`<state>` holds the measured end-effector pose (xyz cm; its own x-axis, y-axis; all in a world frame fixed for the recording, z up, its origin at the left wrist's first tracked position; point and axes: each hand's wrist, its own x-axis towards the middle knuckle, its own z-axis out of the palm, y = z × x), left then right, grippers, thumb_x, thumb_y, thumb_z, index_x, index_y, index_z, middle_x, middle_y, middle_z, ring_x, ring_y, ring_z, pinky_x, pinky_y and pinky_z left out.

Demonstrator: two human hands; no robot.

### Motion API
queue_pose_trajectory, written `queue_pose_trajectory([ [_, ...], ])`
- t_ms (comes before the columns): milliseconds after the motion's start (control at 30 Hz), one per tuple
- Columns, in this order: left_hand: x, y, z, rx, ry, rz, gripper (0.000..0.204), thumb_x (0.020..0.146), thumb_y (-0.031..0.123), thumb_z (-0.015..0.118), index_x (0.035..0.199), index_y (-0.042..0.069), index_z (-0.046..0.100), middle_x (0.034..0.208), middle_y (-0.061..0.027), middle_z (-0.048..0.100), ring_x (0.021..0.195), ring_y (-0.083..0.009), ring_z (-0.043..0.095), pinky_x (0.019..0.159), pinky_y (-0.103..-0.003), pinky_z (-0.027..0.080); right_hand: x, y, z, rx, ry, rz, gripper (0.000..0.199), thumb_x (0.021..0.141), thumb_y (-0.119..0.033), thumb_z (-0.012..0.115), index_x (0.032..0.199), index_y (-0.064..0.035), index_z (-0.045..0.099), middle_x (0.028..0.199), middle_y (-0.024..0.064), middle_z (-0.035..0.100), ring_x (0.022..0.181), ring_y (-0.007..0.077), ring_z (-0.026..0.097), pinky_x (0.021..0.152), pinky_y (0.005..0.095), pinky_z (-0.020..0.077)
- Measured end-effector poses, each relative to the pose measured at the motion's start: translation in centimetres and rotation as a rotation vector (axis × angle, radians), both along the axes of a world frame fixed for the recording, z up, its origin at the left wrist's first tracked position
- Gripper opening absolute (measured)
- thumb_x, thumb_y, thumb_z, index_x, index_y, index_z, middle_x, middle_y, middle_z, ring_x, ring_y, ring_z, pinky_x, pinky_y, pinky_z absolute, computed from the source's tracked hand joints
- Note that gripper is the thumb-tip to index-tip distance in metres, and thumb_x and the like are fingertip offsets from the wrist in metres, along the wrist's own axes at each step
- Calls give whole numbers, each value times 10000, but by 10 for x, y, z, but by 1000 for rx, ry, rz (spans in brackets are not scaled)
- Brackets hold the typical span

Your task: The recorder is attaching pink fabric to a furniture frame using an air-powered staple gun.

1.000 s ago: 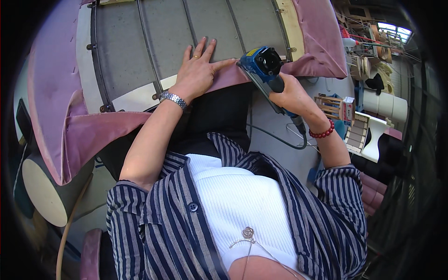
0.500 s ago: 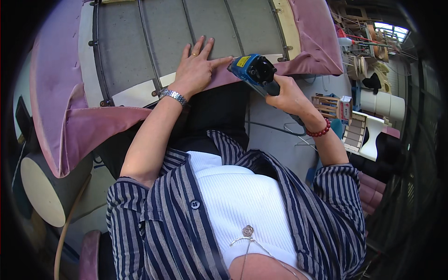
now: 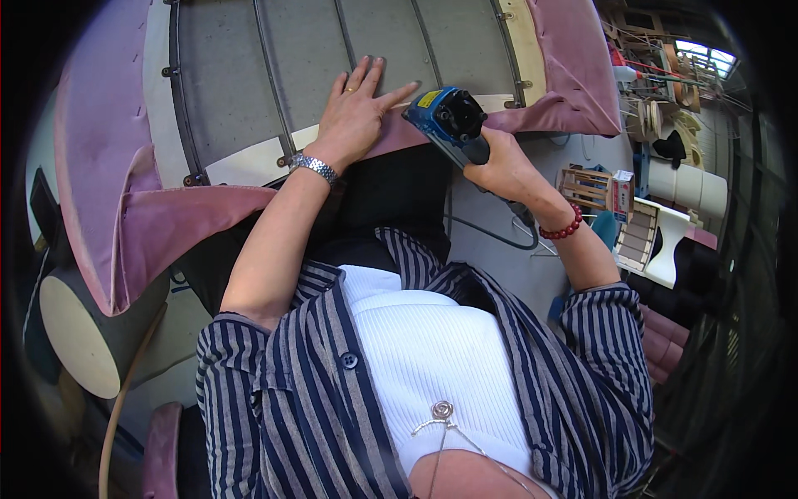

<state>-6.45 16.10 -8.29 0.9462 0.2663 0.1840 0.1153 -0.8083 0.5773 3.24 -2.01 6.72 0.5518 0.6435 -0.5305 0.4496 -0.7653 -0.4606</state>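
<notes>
Blue air tool (image 3: pixel 447 116) grasped by right fingers (image 3: pixel 497 143), left fingers (image 3: pixel 372 76) splayed over grey panel (image 3: pixel 220 91), pink fabric (image 3: pixel 403 136) alongside

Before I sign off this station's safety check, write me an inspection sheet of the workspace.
Surface: gray panel bordered by pink fabric, folded at lower left
Job's things: blue tool, nose near the panel's lower edge; contact unclear
Clutter: slatted wooden piece and small box, right
Hands: left hand flat across that edge, fingers spread; right hand gripping blue tool
Cables: dark hose below right hand
Surroundings: white cylinder right, gray cylinder left
</notes>
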Motion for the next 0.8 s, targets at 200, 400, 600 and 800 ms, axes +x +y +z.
queue_pose_trajectory([
  [200, 0, 5, -1, 109, 93, 144, 574, 851, 147, 648, 1393, 293, 526, 1568, -192, 281, 1467, -400, 197, 1164, -534, 215, 7, -1, 5, 29, 25, 67, 479, 700, -62, 617, 1172, 22, 614, 840, 223, 672, 788, 297, 668, 762, 354, 503],
  [400, -2, 14, -2, -51, -54, 135, 342, 788, 237, 742, 1129, 260, 748, 1543, -154, 362, 1435, -396, 270, 1152, -499, 246, 5, -4, -4, 136, -10, 202, 533, 673, -77, 619, 1193, 40, 607, 792, 236, 656, 733, 298, 666, 734, 345, 506],
  [600, -1, 16, -3, -135, -104, 185, 245, 698, 198, 803, 939, 240, 803, 1489, -115, 458, 1395, -377, 338, 1131, -456, 281, 4, 8, -13, 119, 41, 186, 561, 660, -77, 619, 1206, 51, 602, 795, 235, 663, 744, 286, 672, 741, 346, 511],
  [800, -2, 16, -5, -110, -103, 193, 249, 705, 158, 785, 933, 257, 804, 1480, -110, 471, 1395, -371, 339, 1130, -456, 283, 3, 17, -9, 67, 98, 148, 579, 666, -75, 620, 1231, 46, 592, 820, 230, 671, 757, 280, 672, 741, 346, 514],
])
